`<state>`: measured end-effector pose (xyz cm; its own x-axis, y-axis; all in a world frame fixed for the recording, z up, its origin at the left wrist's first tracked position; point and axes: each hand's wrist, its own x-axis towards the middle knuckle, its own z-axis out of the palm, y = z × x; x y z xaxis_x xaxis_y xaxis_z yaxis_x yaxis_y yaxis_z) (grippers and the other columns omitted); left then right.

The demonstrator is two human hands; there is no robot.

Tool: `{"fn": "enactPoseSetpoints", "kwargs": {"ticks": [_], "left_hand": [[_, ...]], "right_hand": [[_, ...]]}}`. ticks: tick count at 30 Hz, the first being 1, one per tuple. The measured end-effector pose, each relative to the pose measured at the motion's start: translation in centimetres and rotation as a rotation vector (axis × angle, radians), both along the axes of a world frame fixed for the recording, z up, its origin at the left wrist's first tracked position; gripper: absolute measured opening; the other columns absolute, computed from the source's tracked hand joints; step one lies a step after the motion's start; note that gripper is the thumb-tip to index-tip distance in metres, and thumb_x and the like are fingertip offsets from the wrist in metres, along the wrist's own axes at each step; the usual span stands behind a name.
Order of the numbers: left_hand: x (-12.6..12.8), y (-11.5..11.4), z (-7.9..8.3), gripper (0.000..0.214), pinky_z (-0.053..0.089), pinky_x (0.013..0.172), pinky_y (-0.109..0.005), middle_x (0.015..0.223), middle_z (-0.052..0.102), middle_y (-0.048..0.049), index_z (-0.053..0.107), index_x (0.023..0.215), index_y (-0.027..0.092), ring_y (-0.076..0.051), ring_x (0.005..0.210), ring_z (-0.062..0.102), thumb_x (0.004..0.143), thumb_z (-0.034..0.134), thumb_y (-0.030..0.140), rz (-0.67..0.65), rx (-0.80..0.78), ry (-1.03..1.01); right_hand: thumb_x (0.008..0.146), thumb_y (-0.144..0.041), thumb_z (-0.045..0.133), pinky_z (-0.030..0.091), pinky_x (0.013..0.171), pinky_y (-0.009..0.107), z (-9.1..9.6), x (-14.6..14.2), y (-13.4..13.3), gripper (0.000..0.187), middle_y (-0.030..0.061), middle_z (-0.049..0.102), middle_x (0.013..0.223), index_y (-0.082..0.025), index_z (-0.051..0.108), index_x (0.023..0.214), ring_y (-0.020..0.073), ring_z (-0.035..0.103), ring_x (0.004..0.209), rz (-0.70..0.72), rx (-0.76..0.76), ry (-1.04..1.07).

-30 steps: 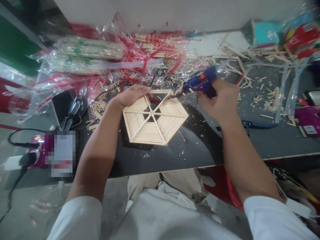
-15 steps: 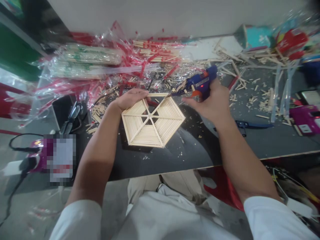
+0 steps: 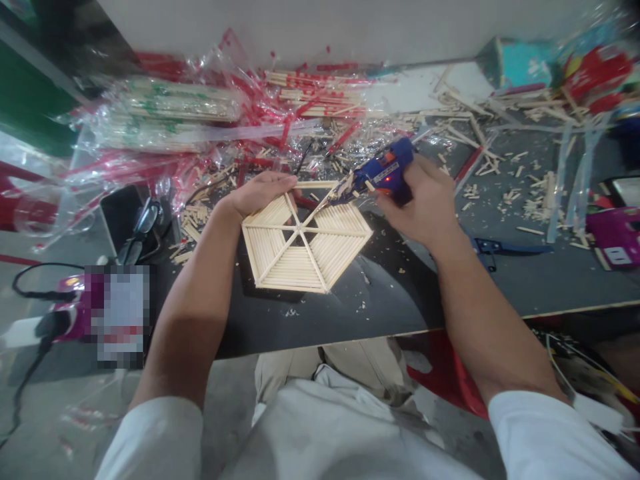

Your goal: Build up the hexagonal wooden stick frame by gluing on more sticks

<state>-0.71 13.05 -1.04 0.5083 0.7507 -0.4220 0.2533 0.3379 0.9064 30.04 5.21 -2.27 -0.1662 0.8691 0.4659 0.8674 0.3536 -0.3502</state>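
A hexagonal frame of thin wooden sticks [image 3: 295, 270] is held above the dark tabletop, with spokes meeting in its middle and rows of sticks filling most of its sections. My left hand [image 3: 265, 191] is closed on its far left edge, the thumb side partly hidden. In my right hand [image 3: 425, 200] is a blue glue gun [image 3: 387, 172] with an orange trigger and a small red light. Its nozzle points down and left at the spoke by the open far section; the tip's exact contact cannot be made out.
Plastic-wrapped bundles of sticks [image 3: 180, 103] lie at the back left. Loose stick offcuts [image 3: 537, 193] scatter to the right, near a dark blue-handled cutting tool [image 3: 515, 247]. Glasses [image 3: 145, 223] rest on a phone [image 3: 120, 213] at left. Clear glue sticks [image 3: 560, 187] lie far right.
My right hand has moved the glue gun left and slightly down, bringing its nozzle further along the spoke toward the centre. My left hand and the frame have stayed nearly still.
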Motion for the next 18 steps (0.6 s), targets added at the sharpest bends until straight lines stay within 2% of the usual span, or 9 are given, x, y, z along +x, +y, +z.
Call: {"fn": "enactPoseSetpoints", "kwargs": {"ticks": [5, 8, 13, 15, 18], "left_hand": [[-0.24, 0.22, -0.44, 0.027, 0.047, 0.047, -0.018, 0.062, 0.07, -0.0043, 0.066, 0.091, 0.013, -0.016, 0.05, 0.07, 0.106, 0.049, 0.027, -0.014, 0.017, -0.008], [-0.35, 0.35, -0.62, 0.027, 0.048, 0.049, -0.019, 0.064, 0.07, -0.0041, 0.066, 0.093, 0.013, -0.017, 0.052, 0.07, 0.105, 0.049, 0.03, -0.031, 0.023, -0.006], [-0.37, 0.37, -0.7, 0.028, 0.049, 0.048, -0.019, 0.065, 0.07, -0.0054, 0.067, 0.091, 0.013, -0.017, 0.053, 0.07, 0.106, 0.049, 0.027, -0.028, 0.028, -0.014], [-0.36, 0.31, -0.62, 0.029, 0.05, 0.048, -0.019, 0.064, 0.07, -0.0045, 0.067, 0.09, 0.013, -0.016, 0.051, 0.069, 0.107, 0.049, 0.027, -0.031, 0.022, -0.025], [-0.33, 0.21, -0.39, 0.029, 0.052, 0.047, -0.02, 0.063, 0.071, -0.0048, 0.067, 0.089, 0.014, -0.016, 0.047, 0.067, 0.107, 0.05, 0.028, -0.029, 0.016, -0.034]], "right_hand": [[0.089, -0.045, 0.062, 0.057, 0.09, 0.057, 0.22, -0.2, -0.14, 0.029, 0.0131, 0.069, 0.105, -0.027, 0.064, 0.112, 0.0378, 0.067, 0.106, -0.033, -0.017, -0.015], [0.089, -0.059, 0.064, 0.058, 0.087, 0.057, 0.05, -0.1, -0.03, 0.038, 0.0117, 0.069, 0.097, -0.029, 0.063, 0.112, 0.0366, 0.068, 0.101, -0.044, -0.02, 0.014], [0.073, -0.076, 0.077, 0.059, 0.077, 0.054, -0.28, -0.05, 0.11, 0.063, 0.0071, 0.068, 0.082, -0.028, 0.061, 0.11, 0.0347, 0.069, 0.087, -0.066, -0.038, 0.073], [0.075, -0.073, 0.075, 0.058, 0.075, 0.053, -0.45, -0.08, 0.22, 0.058, 0.0081, 0.068, 0.083, -0.027, 0.059, 0.105, 0.034, 0.069, 0.084, -0.083, -0.009, 0.08], [0.087, -0.061, 0.062, 0.057, 0.079, 0.054, -0.65, -0.12, 0.47, 0.041, 0.0126, 0.071, 0.096, -0.025, 0.058, 0.107, 0.0348, 0.07, 0.09, -0.079, 0.04, 0.075]]}}
